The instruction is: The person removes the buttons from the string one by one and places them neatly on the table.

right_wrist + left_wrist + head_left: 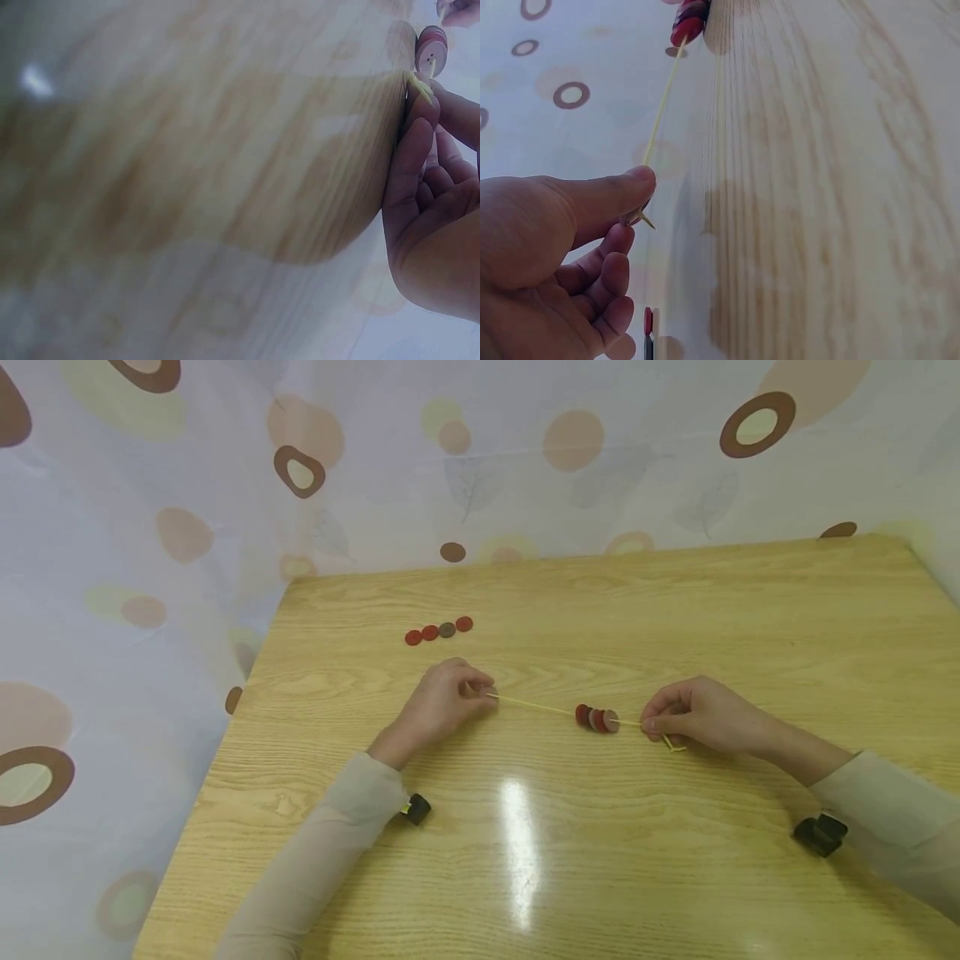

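Note:
A yellow string (536, 704) runs taut between the two hands. Several red, dark and pinkish buttons (597, 719) are threaded on it in a stack, nearer the right hand. My left hand (446, 700) pinches a pinkish-brown button (492, 695) between thumb and fingers; the string's tip (646, 220) pokes out past the thumb in the left wrist view. At the other end, my right hand (701, 714) pinches the string close to a knotted tail (673, 745) that hangs below its fingertips. Small holes show in the pinkish end button (431, 58) in the right wrist view.
Beyond the left hand, a short row of loose buttons, several red (413, 637) and one grey (447, 630), lies on the wooden table (637, 860). A patterned curtain (510, 460) borders the table's back and left edges. Black wrist cameras (821, 835) hang under the sleeves.

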{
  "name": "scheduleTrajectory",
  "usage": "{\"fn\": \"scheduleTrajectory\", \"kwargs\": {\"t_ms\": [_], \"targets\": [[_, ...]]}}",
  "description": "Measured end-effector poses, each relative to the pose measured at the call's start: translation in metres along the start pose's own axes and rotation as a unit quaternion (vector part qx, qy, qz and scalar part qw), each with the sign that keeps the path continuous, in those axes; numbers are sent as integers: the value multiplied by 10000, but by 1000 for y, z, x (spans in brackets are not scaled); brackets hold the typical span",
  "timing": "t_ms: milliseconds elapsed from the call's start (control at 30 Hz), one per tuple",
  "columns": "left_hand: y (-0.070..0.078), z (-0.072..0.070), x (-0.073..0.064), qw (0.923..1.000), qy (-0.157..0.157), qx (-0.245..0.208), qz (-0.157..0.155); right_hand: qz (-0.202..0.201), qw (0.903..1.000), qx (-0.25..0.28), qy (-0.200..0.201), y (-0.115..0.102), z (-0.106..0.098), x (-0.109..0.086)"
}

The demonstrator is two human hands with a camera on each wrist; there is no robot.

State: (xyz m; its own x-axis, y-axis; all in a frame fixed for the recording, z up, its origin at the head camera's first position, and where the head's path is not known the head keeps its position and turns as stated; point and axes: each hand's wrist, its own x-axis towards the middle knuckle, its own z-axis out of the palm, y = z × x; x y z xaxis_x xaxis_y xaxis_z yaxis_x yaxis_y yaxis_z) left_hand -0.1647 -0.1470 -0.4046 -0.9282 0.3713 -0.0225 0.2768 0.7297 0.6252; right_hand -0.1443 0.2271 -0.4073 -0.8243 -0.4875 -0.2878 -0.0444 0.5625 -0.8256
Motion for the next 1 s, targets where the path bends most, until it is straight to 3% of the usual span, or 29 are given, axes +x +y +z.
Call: {"fn": "scheduleTrajectory", "kwargs": {"t_ms": [1000], "targets": [[-10, -8, -5, 9995, 62, -304, -49, -31, 10000, 26, -64, 4, -1, -2]]}}
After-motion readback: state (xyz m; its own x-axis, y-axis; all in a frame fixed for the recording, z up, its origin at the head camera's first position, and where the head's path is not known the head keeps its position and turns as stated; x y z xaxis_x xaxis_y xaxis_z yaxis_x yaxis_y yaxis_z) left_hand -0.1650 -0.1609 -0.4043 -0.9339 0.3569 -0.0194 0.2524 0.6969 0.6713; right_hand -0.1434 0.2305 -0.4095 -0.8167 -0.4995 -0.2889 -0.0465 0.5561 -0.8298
